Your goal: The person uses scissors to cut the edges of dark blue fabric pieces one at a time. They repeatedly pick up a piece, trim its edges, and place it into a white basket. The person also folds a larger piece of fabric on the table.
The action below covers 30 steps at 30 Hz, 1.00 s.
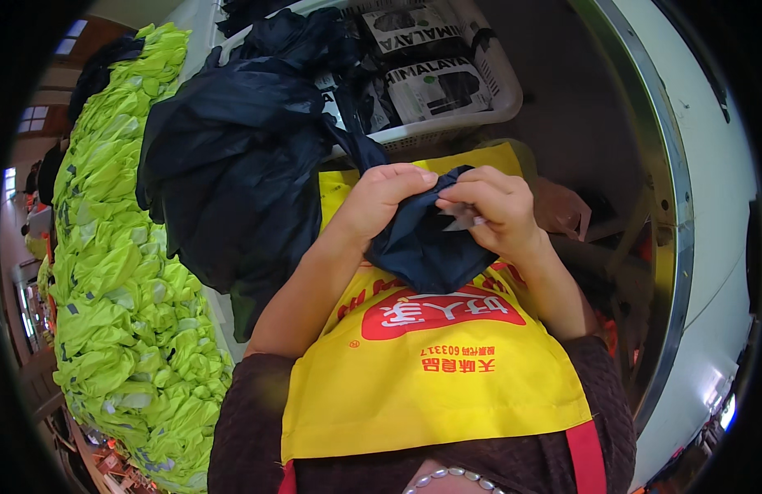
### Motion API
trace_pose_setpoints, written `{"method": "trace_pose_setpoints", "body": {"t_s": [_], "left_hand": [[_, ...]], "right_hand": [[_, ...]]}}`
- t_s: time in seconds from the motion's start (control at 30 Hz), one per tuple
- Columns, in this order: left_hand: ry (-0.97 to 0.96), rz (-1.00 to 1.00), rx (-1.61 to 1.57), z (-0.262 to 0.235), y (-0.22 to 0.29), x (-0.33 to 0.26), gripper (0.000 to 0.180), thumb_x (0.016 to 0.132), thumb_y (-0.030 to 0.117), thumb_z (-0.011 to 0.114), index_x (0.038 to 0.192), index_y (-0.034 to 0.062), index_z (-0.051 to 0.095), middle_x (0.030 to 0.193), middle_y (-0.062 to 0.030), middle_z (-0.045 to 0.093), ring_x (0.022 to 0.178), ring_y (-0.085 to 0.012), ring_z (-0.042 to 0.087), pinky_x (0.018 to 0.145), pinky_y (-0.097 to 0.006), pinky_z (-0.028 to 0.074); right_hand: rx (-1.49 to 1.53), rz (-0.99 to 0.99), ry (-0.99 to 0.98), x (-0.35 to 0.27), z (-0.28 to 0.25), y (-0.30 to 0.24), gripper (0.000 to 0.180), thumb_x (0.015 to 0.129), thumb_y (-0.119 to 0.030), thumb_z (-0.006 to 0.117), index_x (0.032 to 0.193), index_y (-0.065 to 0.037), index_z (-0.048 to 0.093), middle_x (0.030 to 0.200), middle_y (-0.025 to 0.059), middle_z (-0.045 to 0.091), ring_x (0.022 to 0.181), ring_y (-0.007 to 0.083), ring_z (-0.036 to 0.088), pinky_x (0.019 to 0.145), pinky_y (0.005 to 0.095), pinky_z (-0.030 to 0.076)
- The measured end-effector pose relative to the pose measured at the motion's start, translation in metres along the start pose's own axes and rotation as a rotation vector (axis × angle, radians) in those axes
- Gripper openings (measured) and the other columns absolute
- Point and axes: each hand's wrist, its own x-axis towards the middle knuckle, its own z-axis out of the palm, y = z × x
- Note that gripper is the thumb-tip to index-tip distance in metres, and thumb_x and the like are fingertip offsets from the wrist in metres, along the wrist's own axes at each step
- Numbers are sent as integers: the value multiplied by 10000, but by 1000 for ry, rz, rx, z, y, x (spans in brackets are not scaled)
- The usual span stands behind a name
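Note:
Dark navy cloth (434, 247) hangs between my hands, over my lap. My left hand (385, 193) is closed on its upper edge, thumb on top. My right hand (500, 210) pinches the same edge just to the right, fingertips close to the left thumb. Small pointed metal blades, apparently thread snips (459, 218), stick out from under the right fingers; their handles are hidden in the palm. To the left, a large bunched heap of navy fabric (233, 156) joins the held piece by a narrow strip.
Behind my hands stands a white plastic basket (504, 99) with printed black-and-white packages (434, 86). A long pile of neon yellow-green garments (134, 288) runs along the left. A pale table with a metal edge (673, 206) curves down the right. I wear a yellow apron (430, 403).

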Motion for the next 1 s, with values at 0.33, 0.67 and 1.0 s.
{"method": "trace_pose_setpoints", "body": {"t_s": [0.33, 0.67, 1.0], "left_hand": [[887, 900, 114, -232, 172, -133, 302, 819, 146, 526, 1067, -23, 566, 973, -129, 611, 853, -227, 594, 722, -326, 507], [1305, 305, -207, -360, 27, -57, 311, 818, 134, 521, 1082, -27, 555, 989, -134, 604, 860, -230, 592, 735, -329, 501], [1372, 141, -276, -378, -24, -36, 321, 817, 123, 515, 1097, -32, 543, 1005, -140, 598, 867, -234, 590, 749, -332, 496]], "right_hand": [[724, 776, 290, 9, -1, 43, 159, 874, -191, 556, 827, -39, 560, 632, -74, 445, 520, -12, 341, 471, 155, 250], [623, 1263, -148, 22, 120, 184, 201, 840, -221, 549, 926, -55, 620, 648, 11, 514, 594, 89, 470, 523, 213, 364], [120, 1104, -686, 44, 319, 328, 243, 596, -97, 678, 835, -75, 638, 706, 81, 615, 618, 179, 573, 536, 291, 447]]}}
